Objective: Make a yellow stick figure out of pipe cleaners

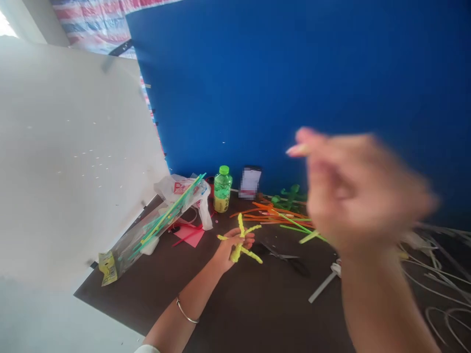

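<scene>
My left hand (231,247) rests on the dark table (235,314), fingers closed on a yellow pipe-cleaner figure (241,243) whose fuzzy arms stick out in several directions. A thin bangle sits on that wrist. My right hand (353,196) is raised close to the camera, smeared by motion, fingers curled with one fingertip pointing left; whether it holds anything is unclear. Black scissors (285,258) lie on the table just right of the left hand.
Orange and green pipe cleaners (279,215) are scattered at the back. A clear bag of green sticks (154,230), a green bottle (222,189), a red paper (189,235), white wires (437,279) at right. A blue wall behind, a white board on the left.
</scene>
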`<control>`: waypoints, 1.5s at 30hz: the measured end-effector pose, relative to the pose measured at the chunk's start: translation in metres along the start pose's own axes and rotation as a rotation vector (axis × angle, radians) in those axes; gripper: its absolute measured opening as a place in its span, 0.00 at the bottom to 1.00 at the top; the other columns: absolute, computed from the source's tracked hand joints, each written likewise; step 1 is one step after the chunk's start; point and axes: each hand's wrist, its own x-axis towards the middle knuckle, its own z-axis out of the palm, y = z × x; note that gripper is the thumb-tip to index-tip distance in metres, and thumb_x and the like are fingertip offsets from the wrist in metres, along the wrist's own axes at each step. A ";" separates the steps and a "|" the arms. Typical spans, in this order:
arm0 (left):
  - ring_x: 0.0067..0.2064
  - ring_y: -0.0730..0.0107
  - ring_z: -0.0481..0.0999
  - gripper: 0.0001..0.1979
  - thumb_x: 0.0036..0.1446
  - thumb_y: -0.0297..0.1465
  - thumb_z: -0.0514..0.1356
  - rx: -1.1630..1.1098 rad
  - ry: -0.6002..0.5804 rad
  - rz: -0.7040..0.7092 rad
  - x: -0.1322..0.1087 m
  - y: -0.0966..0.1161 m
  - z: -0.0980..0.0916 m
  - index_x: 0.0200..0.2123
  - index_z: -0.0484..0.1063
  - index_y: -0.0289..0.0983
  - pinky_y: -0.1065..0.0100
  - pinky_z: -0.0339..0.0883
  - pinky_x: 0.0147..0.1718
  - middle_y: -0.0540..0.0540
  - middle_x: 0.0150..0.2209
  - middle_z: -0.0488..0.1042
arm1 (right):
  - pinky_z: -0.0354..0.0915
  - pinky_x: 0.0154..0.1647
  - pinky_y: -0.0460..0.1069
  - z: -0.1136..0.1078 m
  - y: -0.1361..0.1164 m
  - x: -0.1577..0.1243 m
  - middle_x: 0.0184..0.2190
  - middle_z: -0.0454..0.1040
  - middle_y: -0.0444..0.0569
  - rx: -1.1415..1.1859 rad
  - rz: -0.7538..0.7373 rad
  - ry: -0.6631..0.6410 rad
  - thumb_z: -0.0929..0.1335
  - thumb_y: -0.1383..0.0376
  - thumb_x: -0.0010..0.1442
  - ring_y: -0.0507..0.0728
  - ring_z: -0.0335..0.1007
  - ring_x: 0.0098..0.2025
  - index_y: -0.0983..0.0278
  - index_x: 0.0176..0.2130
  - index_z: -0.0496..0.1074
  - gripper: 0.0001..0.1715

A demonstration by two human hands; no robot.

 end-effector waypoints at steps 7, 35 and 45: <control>0.34 0.71 0.74 0.11 0.43 0.25 0.64 0.055 0.063 -0.012 -0.006 0.000 0.006 0.33 0.69 0.33 0.66 0.66 0.40 0.43 0.35 0.75 | 0.66 0.34 0.48 0.047 0.033 -0.144 0.30 0.73 0.49 0.054 0.512 -0.243 0.63 0.67 0.57 0.54 0.70 0.33 0.64 0.33 0.71 0.08; 0.31 0.71 0.70 0.17 0.39 0.34 0.66 0.691 0.086 0.227 -0.006 -0.021 0.009 0.36 0.74 0.35 0.71 0.63 0.30 0.45 0.32 0.74 | 0.64 0.33 0.47 0.055 0.016 -0.224 0.27 0.72 0.48 0.109 0.732 -0.207 0.61 0.68 0.55 0.54 0.68 0.31 0.63 0.29 0.70 0.09; 0.40 0.66 0.70 0.10 0.48 0.35 0.60 0.852 -0.034 0.359 -0.008 -0.014 0.013 0.33 0.75 0.36 0.69 0.62 0.40 0.43 0.39 0.73 | 0.65 0.30 0.48 0.056 0.013 -0.225 0.29 0.74 0.50 0.332 1.058 -0.145 0.64 0.61 0.53 0.55 0.70 0.30 0.64 0.29 0.70 0.09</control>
